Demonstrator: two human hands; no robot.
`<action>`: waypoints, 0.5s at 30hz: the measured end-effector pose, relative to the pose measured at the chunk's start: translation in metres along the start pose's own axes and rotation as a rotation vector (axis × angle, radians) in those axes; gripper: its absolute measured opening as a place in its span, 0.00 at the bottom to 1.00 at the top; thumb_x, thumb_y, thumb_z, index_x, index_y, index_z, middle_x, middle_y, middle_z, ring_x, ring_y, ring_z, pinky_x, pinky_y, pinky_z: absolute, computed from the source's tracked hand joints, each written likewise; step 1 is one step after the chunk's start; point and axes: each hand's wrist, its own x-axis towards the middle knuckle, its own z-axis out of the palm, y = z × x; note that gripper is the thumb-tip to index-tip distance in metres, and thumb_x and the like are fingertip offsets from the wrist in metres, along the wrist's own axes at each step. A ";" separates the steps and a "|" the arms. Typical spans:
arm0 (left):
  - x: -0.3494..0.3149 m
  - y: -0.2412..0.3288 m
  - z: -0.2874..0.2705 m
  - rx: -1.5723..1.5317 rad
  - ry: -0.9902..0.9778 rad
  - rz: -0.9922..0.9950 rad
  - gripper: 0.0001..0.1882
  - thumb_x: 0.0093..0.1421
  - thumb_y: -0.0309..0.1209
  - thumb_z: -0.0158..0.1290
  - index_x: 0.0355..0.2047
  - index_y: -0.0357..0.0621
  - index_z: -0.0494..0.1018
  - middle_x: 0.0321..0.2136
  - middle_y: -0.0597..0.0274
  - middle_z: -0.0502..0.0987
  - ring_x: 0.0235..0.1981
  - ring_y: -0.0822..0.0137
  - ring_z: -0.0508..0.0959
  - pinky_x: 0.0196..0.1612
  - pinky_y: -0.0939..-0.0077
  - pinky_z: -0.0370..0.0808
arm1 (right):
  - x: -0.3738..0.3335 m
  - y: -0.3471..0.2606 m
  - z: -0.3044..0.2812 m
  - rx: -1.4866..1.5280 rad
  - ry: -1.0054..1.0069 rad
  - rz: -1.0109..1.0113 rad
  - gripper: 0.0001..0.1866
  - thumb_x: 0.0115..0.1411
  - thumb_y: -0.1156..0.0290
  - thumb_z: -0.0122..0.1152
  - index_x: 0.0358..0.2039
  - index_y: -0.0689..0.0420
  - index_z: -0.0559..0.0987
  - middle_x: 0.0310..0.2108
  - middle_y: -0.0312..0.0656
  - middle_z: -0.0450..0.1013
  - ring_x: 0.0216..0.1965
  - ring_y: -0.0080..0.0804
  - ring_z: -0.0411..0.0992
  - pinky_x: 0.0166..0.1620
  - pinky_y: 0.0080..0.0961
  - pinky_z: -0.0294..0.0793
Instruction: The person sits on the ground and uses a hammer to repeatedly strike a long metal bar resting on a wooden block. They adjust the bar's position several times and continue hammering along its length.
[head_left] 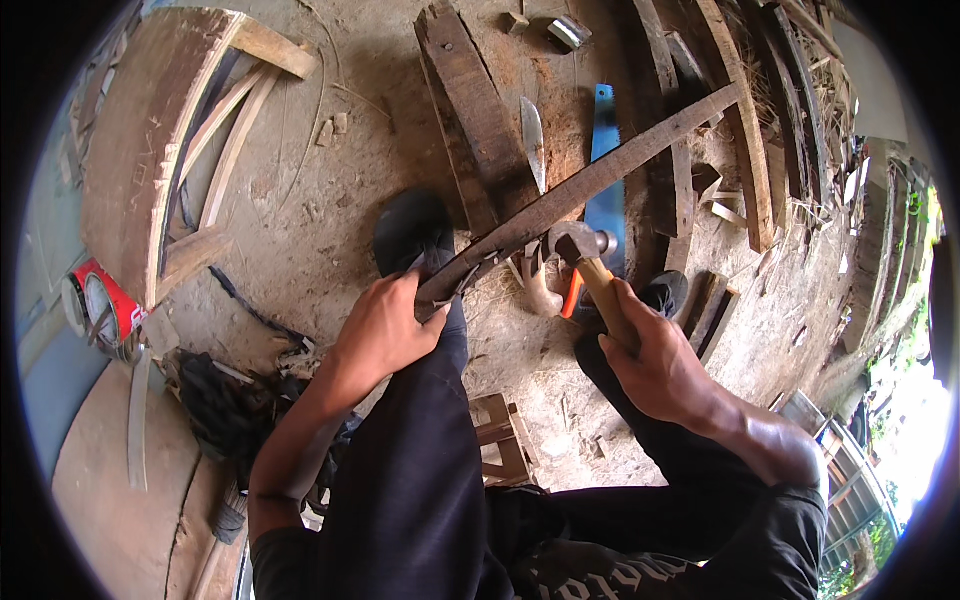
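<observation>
My left hand (383, 325) is closed around the lower end of a long, narrow wooden strip (600, 178), close to my left knee. From there the strip slants up to the far right over a thick beam and the tools. My right hand (662, 362) grips a claw hammer (602, 284) by its wooden handle. The hammer's metal head is just below the strip's near edge; whether they touch I cannot tell. Under the strip lie a handsaw (605, 212) with a blue blade and orange handle, and a large knife (533, 140) with a curved wooden handle.
A dark thick beam (480, 110) lies ahead of my left foot. Several boards (745, 150) are on the right. On the left stand a wooden frame (150, 130) and a red can (112, 305). A small wooden frame (505, 440) sits between my legs.
</observation>
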 end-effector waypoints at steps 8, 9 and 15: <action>-0.003 0.010 0.007 0.096 0.052 -0.008 0.26 0.58 0.36 0.63 0.49 0.26 0.73 0.43 0.32 0.79 0.44 0.38 0.82 0.50 0.53 0.80 | -0.009 0.005 0.021 -0.003 0.126 -0.002 0.35 0.64 0.77 0.58 0.68 0.77 0.57 0.47 0.69 0.75 0.48 0.62 0.78 0.50 0.42 0.77; -0.004 0.009 0.009 0.106 0.055 -0.004 0.28 0.57 0.36 0.63 0.51 0.25 0.73 0.44 0.32 0.79 0.45 0.38 0.82 0.50 0.53 0.80 | -0.012 0.003 0.026 0.080 0.118 0.091 0.35 0.65 0.76 0.58 0.68 0.75 0.57 0.45 0.66 0.76 0.46 0.56 0.79 0.48 0.40 0.77; -0.004 0.006 0.009 0.117 0.056 0.010 0.31 0.57 0.36 0.64 0.53 0.24 0.70 0.46 0.32 0.78 0.46 0.38 0.81 0.52 0.54 0.80 | -0.017 -0.004 0.073 0.618 0.236 0.305 0.29 0.70 0.74 0.56 0.69 0.67 0.60 0.31 0.41 0.72 0.31 0.22 0.72 0.36 0.24 0.74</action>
